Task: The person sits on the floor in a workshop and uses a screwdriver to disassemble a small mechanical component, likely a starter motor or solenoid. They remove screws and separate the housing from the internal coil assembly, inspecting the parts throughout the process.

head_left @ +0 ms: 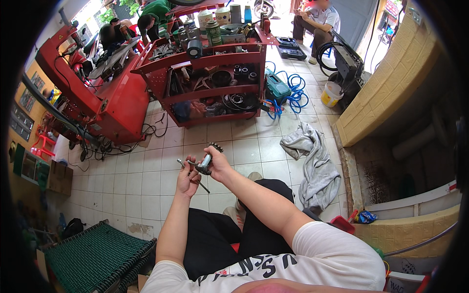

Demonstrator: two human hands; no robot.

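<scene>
Above my lap, both hands are close together. My left hand (pixel 185 185) is closed on a thin metal rod tool (pixel 204 188), which slants down to the right past the fingers; its exact kind is not clear. My right hand (pixel 221 166) grips a metal shaft part (pixel 207 160) with a dark toothed gear at its upper end and a darker block at its lower end. The left fingertips meet that lower end, and whether they press on it is hard to tell.
A red tool cart (pixel 210 91) loaded with cans and parts stands ahead, a red machine (pixel 119 110) to its left. Blue hose (pixel 297 93), a white bucket (pixel 331 94) and a grey cloth (pixel 317 171) are on the right. A green woven cot (pixel 97 256) stands left; a seated person (pixel 317 24) is far off.
</scene>
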